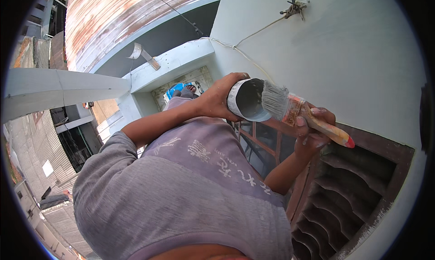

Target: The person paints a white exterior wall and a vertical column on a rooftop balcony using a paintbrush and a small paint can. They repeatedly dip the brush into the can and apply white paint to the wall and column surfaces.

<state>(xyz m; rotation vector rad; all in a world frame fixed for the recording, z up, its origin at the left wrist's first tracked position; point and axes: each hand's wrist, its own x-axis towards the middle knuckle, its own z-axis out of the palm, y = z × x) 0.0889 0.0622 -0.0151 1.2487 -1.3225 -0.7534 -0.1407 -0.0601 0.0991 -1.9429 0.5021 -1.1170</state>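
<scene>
My left hand is wrapped round a white cylindrical container, held tilted with its open end toward the right. Grey-green paint appears to coat its inside. My right hand grips a wide paintbrush by its wooden, red-tipped handle. The paint-coated bristles are at the container's rim; whether they touch it is hard to tell.
A pale wall with cables is at right, above brown louvred shutters. A narrow tiled ledge with my foot and a blue-white object lies beyond. A white beam crosses left, with corrugated roofs below.
</scene>
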